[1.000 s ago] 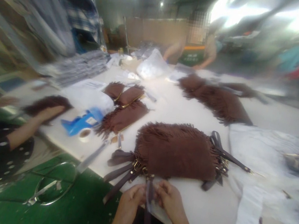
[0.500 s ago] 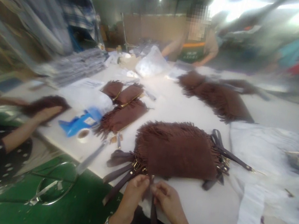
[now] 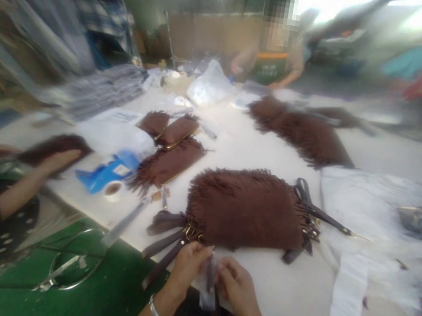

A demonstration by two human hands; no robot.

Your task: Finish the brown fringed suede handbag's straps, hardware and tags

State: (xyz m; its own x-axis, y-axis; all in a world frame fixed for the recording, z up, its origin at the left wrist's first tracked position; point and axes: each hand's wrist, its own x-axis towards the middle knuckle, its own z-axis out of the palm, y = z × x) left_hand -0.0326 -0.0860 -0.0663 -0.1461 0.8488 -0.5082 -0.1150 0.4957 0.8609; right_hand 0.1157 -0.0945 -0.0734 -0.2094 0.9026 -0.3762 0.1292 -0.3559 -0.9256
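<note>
My left hand (image 3: 190,264), with a silver bangle at the wrist, pinches the top end of a dark brown strap (image 3: 210,275) at the table's near edge. A bit of metal shows at that end. Thumb and fingers of my right hand (image 3: 233,284) are closed at the strap's other side; their tips partly hide it. A clear plastic piece (image 3: 207,300) hangs around or behind the strap; I cannot tell which. Just beyond my hands lies a brown fringed bag (image 3: 254,213). More straps with gold clasps (image 3: 168,242) stick out at its left, others (image 3: 321,218) at its right.
Brown fringed pouches (image 3: 170,159), a blue wrapper (image 3: 107,171) and a tape roll (image 3: 112,189) lie left. White plastic sheeting (image 3: 367,204) and a paper slip (image 3: 348,302) are right. A co-worker's arm (image 3: 31,180) reaches over a brown piece; another person (image 3: 269,66) stands across the table.
My hands have moved slightly apart. The strap's end now stands up between them, and the clear plastic piece has come into view. The camera view has shifted a little.
</note>
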